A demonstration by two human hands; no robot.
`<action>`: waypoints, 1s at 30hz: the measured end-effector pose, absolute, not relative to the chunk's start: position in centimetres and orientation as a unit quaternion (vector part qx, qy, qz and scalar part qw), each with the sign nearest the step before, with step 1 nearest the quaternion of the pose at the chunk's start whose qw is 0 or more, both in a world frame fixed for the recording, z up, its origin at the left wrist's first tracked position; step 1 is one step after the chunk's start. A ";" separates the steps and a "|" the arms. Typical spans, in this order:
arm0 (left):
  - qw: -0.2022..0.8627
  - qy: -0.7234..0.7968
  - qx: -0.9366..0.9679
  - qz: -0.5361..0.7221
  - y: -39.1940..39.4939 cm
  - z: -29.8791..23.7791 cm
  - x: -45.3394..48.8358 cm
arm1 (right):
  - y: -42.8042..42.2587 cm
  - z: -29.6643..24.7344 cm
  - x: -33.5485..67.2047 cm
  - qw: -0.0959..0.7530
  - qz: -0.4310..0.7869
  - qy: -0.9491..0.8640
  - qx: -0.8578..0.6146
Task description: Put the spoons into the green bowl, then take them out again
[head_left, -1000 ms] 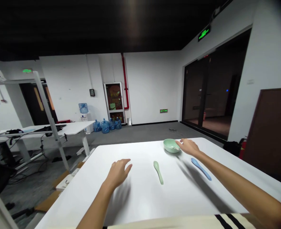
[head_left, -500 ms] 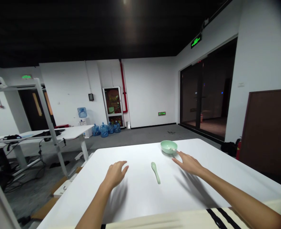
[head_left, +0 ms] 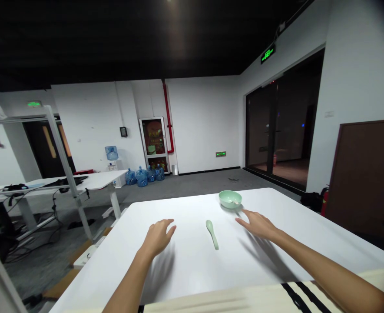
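1. The left hand (head_left: pixel 158 238) is loosely open and empty, low over the white table (head_left: pixel 286 208).
2. The right hand (head_left: pixel 256 224) is spread open and empty; a pale green bowl (head_left: pixel 230 199) sits just beside its fingertips at 11 o'clock.
3. A pale green spoon (head_left: pixel 212 234) lies between the hands, at the left hand's 3 o'clock.

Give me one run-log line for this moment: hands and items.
left hand: empty | right hand: empty, nearest green bowl | green spoon: on table, between hands

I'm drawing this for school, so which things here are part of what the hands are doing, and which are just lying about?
Part of it: left hand, holding nothing; right hand, holding nothing; green spoon; green bowl; white table.

Just lying about: blue water bottles; fire extinguisher; white desk.
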State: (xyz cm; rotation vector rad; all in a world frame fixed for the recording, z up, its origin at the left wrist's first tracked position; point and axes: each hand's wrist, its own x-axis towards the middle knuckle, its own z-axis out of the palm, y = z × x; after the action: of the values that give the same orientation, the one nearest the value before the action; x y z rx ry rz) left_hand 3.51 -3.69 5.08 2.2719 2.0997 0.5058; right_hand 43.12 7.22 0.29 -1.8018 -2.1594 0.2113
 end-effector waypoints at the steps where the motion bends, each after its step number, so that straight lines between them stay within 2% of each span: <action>1: 0.004 0.670 0.725 0.162 -3.7 5.0 3.5 | 7.4 0.3 43.1 0.160 0.076 -0.758 -0.628; 8: 0.006 0.671 0.723 0.164 -3.3 4.7 3.3 | 9.8 1.6 42.9 0.166 0.061 -0.764 -0.621; 14: 0.016 0.672 0.723 0.160 -3.3 4.8 3.4 | 14.4 4.3 42.1 0.146 0.009 -0.746 -0.649; 19: 0.020 0.667 0.726 0.166 -3.4 4.9 3.6 | 18.2 5.8 40.7 0.126 0.016 -0.727 -0.675; 30: 0.029 0.672 0.718 0.176 -2.8 5.0 3.3 | 26.3 2.6 40.1 0.057 0.079 -0.696 -0.712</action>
State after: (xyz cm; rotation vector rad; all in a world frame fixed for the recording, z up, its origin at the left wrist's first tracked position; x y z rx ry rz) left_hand 3.31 -2.78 4.99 2.2159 2.0741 0.5414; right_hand 40.05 26.28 2.56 -2.1580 -2.1085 0.2402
